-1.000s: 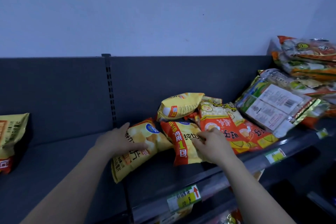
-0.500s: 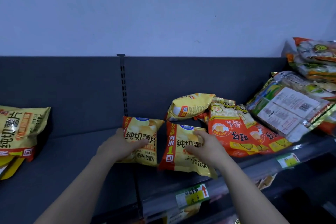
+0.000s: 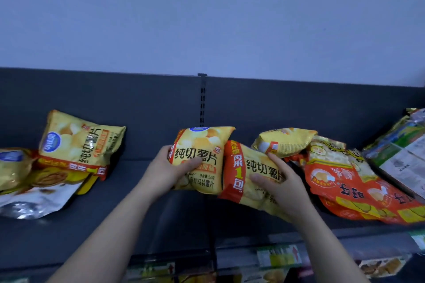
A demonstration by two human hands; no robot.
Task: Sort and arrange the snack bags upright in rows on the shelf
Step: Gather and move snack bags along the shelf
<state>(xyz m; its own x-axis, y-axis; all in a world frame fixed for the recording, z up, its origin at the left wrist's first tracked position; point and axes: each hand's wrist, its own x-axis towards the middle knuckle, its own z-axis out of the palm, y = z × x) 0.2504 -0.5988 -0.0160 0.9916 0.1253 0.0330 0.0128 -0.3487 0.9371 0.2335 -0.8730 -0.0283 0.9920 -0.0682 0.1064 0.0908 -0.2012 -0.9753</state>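
My left hand (image 3: 167, 169) grips a small yellow chip bag (image 3: 202, 156), held upright above the dark shelf floor (image 3: 138, 220). Right beside it, my right hand (image 3: 279, 181) grips a larger yellow chip bag with a red band (image 3: 243, 172), tilted and touching the first bag. Behind them another yellow bag (image 3: 285, 142) lies on its side. At the left a yellow chip bag (image 3: 78, 142) leans against the back panel, over a heap of fallen bags (image 3: 34, 181).
Orange-red snack bags (image 3: 349, 181) lie flat to the right, with a stack of green and white packs (image 3: 400, 154) at the far right. A slotted upright (image 3: 202, 101) divides the grey back panel. Price labels (image 3: 279, 257) line the shelf's front rail.
Both hands have lifted their chip bags from lying flat to upright and brought them side by side. The view has swung left, so the bags at the left now show fully.
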